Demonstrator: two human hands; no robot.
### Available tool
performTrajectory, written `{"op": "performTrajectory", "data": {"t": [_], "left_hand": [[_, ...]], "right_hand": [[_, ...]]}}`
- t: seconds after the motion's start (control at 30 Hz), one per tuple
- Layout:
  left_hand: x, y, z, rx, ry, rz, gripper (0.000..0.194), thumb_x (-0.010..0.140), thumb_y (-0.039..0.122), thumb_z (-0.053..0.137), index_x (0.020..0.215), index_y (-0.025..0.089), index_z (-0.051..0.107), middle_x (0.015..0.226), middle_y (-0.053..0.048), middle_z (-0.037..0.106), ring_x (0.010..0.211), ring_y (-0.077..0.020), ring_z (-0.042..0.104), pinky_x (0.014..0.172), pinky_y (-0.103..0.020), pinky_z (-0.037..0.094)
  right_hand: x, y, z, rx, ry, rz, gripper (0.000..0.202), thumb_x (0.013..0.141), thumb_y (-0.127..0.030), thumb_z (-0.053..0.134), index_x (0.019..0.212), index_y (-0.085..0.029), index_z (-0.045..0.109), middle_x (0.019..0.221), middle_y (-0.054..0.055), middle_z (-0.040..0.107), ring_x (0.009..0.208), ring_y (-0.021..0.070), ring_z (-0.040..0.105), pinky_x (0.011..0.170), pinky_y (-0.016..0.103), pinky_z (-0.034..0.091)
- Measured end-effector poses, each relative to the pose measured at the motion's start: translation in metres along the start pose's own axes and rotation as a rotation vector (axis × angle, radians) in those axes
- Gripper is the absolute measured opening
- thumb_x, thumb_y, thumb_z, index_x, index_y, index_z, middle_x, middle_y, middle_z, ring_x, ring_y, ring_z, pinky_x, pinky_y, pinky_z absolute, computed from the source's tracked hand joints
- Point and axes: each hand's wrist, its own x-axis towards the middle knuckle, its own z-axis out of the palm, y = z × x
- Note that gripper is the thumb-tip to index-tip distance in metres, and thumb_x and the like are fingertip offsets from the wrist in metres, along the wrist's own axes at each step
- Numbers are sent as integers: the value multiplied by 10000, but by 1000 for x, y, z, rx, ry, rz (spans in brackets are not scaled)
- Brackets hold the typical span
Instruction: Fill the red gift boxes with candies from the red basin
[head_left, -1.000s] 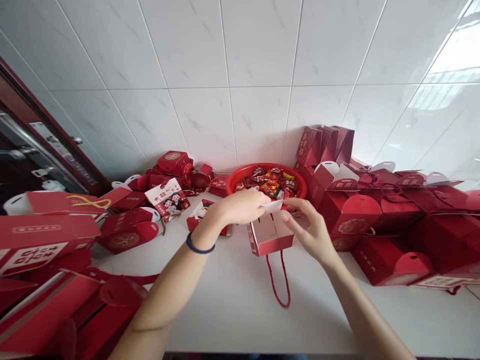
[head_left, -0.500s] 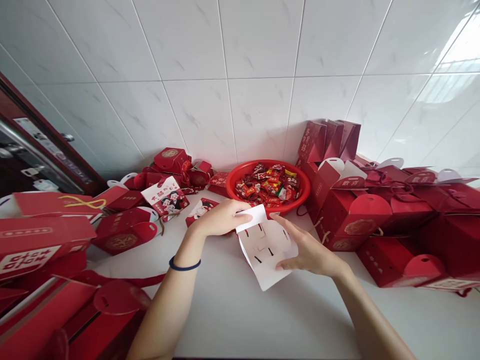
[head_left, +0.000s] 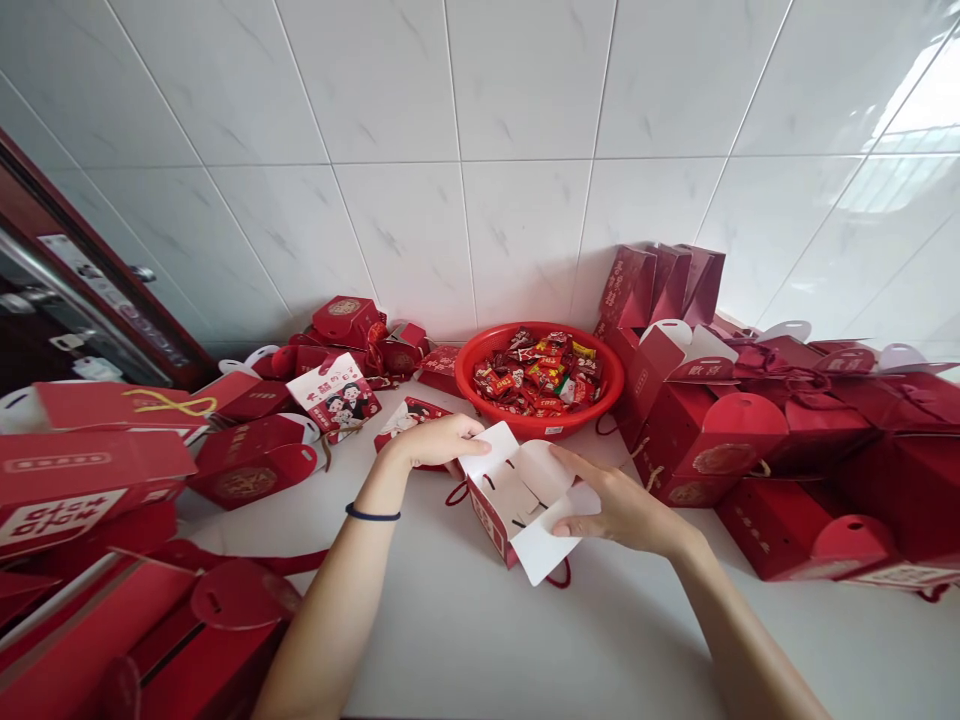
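A small gift box, red outside and white inside, stands with its flaps up on the white table in front of me. Dark cord ends show in the slots of its floor, and red cord loops stick out beside it. My left hand pinches the white flap on the box's far left. On the right side, my right hand holds the box, thumb on the near flap and fingertips at the far one. Just behind stands a red plastic basin of wrapped candies.
Red gift boxes crowd the left side, with a card with cartoon figures among them. Stacked red boxes fill the right, some upright by the tiled wall. A door frame edges the far left.
The box, fairly flat before, now has its sides raised, so its red outer wall and cord loops show. My left hand has shifted slightly left; my right hand stays at the right side.
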Motion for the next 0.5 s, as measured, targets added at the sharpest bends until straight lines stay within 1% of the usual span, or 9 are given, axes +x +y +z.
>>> {"op": "performTrajectory", "data": {"t": [0.03, 0.1, 0.2, 0.23, 0.3, 0.37, 0.43, 0.5], "left_hand": [[1, 0, 0, -11, -4, -4, 476, 634, 583, 755, 838, 167, 649, 808, -36, 682, 770, -215, 635, 597, -266, 456], [1, 0, -1, -10, -18, -4, 484, 631, 603, 759, 810, 167, 651, 800, -33, 677, 751, -196, 623, 580, -248, 434], [2, 1, -1, 4, -58, -41, 500, 631, 626, 756, 811, 171, 651, 811, -32, 669, 721, -178, 601, 561, -241, 420], [2, 1, -1, 6, -55, -51, 503, 629, 628, 755, 817, 173, 650, 818, -31, 665, 726, -179, 598, 563, -244, 424], [2, 2, -2, 13, -11, -32, 496, 635, 632, 746, 799, 177, 632, 809, -24, 644, 747, -188, 593, 580, -252, 434], [2, 2, -3, 38, 40, 26, 482, 662, 639, 719, 743, 182, 592, 760, -11, 601, 749, -195, 584, 594, -261, 432], [0, 2, -6, 103, 81, 83, 476, 705, 647, 672, 697, 185, 556, 708, -2, 563, 723, -196, 569, 598, -270, 413], [-2, 3, -9, 176, 131, 140, 458, 743, 636, 630, 698, 184, 574, 713, -6, 581, 728, -200, 566, 620, -279, 408]], "right_hand": [[1, 1, 0, 19, -6, -3, 921, 775, -569, 779, 1568, -331, 377, 1421, 115, 618, 1167, 312, 659, 953, 426, 548], [2, 3, -1, 49, -8, -7, 907, 767, -568, 785, 1554, -334, 401, 1397, 102, 636, 1108, 289, 676, 925, 400, 553], [6, 8, -2, 64, 5, 6, 926, 742, -552, 806, 1548, -324, 413, 1418, 99, 618, 1092, 278, 672, 933, 402, 547], [7, 10, -2, 65, 16, 9, 932, 739, -547, 810, 1550, -317, 411, 1433, 102, 606, 1084, 273, 672, 939, 406, 546], [9, 12, -3, 65, 41, 1, 940, 739, -544, 810, 1551, -290, 412, 1463, 119, 575, 1069, 266, 674, 944, 412, 548], [10, 12, -6, 59, 76, -26, 928, 739, -557, 807, 1537, -258, 439, 1464, 139, 569, 1060, 269, 675, 939, 421, 555], [9, 9, -12, 58, 107, -79, 908, 726, -577, 812, 1502, -235, 490, 1432, 149, 597, 1054, 276, 679, 934, 427, 561], [8, 5, -19, 83, 140, -149, 834, 734, -586, 804, 1444, -225, 556, 1373, 140, 644, 1050, 274, 688, 935, 418, 565]]}}
